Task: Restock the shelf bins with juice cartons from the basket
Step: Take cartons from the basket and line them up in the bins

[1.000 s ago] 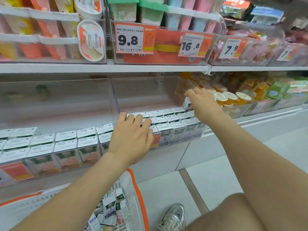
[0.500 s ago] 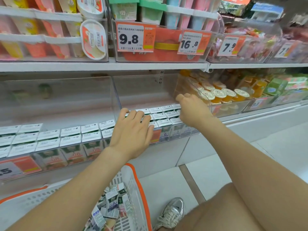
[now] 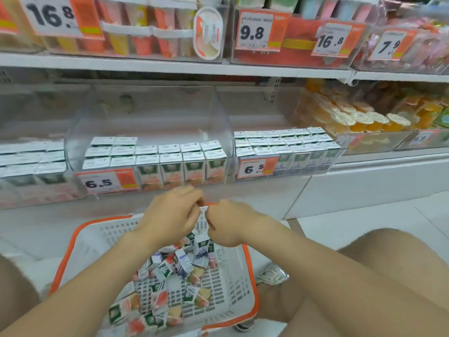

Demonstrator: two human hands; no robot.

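Up and left of the basket [image 3: 114, 229], a left bin [image 3: 31, 156] runs off the frame edge. Its contents are blurred, so its fill cannot be judged. Straight above the basket, the middle bin [image 3: 150, 113] shows two full rows of cartons and only two more behind them, so it likely needs stock. A 6.5 price tag [image 3: 107, 182] covers its front left corner.

Half a second ago both hands lay on the carton tops in the right-hand bin [image 3: 286, 147], up and right of the basket. Now they have dropped over the basket's far rim. That bin looks packed, so the placing there seems done and a fresh pick is probably next.

The left hand [image 3: 170, 215] hangs over the rim with its fingers bent down and inward. The right hand [image 3: 230, 224], just beside it, is curled into a loose fist. The fingertips of both are turned away from the camera, so it cannot be told whether either grips anything, and no carton shows in them.

The loose juice cartons [image 3: 184, 261] lie jumbled in the basket below the hands, partly hidden by both forearms. Right of the basket, a shoe [image 3: 272, 276] peeks out past a bare leg.
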